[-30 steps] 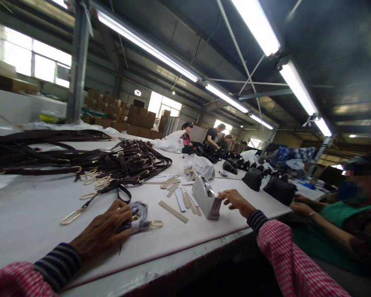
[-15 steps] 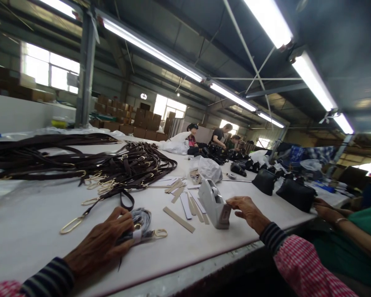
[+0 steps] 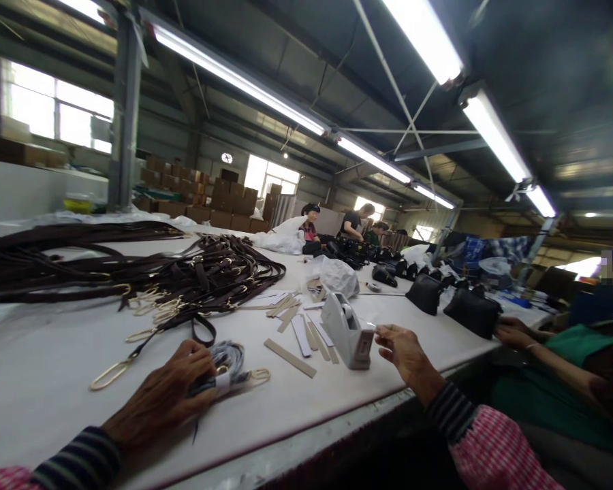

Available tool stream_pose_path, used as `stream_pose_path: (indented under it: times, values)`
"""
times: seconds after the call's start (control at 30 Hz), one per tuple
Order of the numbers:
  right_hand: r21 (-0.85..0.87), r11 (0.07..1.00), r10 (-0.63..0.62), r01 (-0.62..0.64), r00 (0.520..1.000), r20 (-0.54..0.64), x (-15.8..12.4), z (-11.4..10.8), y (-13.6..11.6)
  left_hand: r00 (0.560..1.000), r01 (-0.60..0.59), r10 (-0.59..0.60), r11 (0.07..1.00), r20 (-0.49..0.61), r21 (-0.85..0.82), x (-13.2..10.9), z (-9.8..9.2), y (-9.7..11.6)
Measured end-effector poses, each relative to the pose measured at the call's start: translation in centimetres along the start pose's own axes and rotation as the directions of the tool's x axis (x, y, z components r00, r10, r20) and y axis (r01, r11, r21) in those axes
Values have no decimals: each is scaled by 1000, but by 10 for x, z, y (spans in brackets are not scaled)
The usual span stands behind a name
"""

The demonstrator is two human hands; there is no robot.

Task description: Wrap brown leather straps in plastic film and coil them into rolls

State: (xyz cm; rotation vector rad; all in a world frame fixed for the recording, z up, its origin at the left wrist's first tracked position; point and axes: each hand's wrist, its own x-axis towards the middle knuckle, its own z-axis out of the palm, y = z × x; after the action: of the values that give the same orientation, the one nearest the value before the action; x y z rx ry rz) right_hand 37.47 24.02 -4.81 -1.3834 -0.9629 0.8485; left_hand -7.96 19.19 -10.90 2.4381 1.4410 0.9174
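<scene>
My left hand (image 3: 166, 395) presses down on a coiled strap (image 3: 229, 359) with clear plastic around it, fingers curled over its near side. A white band crosses the coil, and a gold clasp sticks out to the right. To the right of a grey tape dispenser (image 3: 340, 330), my right hand (image 3: 406, 352) is closed in a pinch. A short, shiny strip of clear tape (image 3: 370, 326) runs from the dispenser's cutting edge to those fingertips. Beside the dispenser lie several flat card strips (image 3: 290, 358), beige and white.
A large pile of dark brown straps (image 3: 204, 272) with gold clasps covers the table's left. Behind the dispenser sits a crumpled plastic bag (image 3: 340, 275). Black bags (image 3: 473, 313) stand at the right, near a co-worker's hands (image 3: 515, 333). The table edge (image 3: 332, 435) runs close to me.
My right hand has drawn slightly away from the dispenser, and a short strip of tape now shows between them. My left hand stays on the coiled strap. The view has shifted a little.
</scene>
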Motion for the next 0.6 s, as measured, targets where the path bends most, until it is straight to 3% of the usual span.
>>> stream_pose_path:
  times: [0.2, 0.43, 0.6]
  values:
    - [71, 995, 65, -68, 997, 52, -12, 2, 28, 974, 221, -225, 961, -2, -165, 2, -11, 6]
    - [65, 994, -83, 83, 997, 1, -9, 8, 47, 933, 356, -359, 892, 43, -279, 6, -18, 0]
    - [-13, 988, -151, 151, 983, -101, -24, 1, 73, 914, 378, -406, 841, 10, -388, 5, -19, 3]
